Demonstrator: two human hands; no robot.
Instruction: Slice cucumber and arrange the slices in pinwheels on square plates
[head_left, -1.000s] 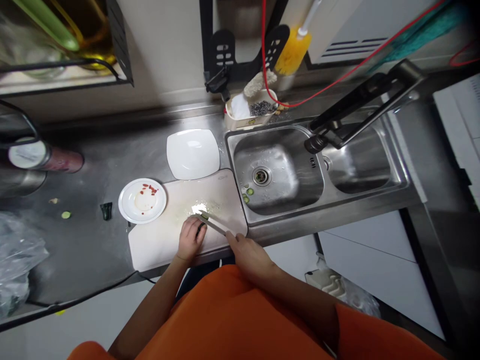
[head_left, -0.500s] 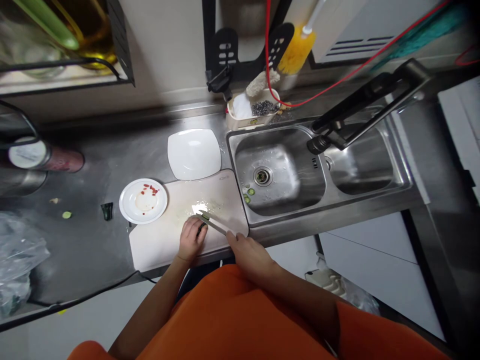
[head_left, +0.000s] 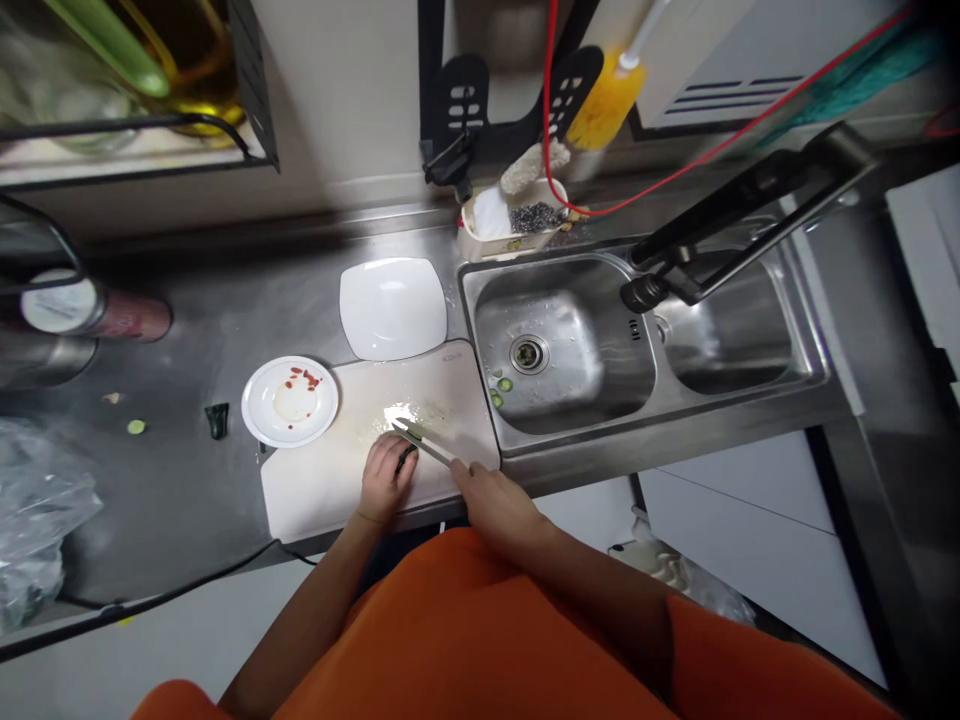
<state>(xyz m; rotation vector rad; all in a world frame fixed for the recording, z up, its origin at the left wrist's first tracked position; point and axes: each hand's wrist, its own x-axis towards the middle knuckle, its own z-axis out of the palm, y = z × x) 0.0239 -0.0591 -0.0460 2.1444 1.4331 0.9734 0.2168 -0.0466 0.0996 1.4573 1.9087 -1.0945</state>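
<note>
My left hand (head_left: 385, 472) is closed over a dark green piece of cucumber (head_left: 406, 457), with most of it hidden under the fingers. In my right hand (head_left: 489, 495) is a knife (head_left: 433, 451), gripped by its handle. Its blade slants up and left across the cutting board (head_left: 319, 500), right beside the cucumber and the left fingertips. Whether the edge is in the cucumber cannot be made out. Wet bits glisten on the board past the blade. A white plate (head_left: 259, 428) with red scraps overlaps the board's left corner, and an unfilled white square dish (head_left: 394, 305) touches its far edge.
A sink (head_left: 559, 400) with a few green slices adjoins the board's right side, under a black faucet (head_left: 712, 240). On the left counter lie a dark green stub (head_left: 217, 420), a pale slice (head_left: 136, 427) and a plastic bag (head_left: 45, 510). A sponge holder (head_left: 480, 247) stands behind.
The whole view has shifted slightly. Both hands, the knife and the cucumber keep nearly the same places on the board.
</note>
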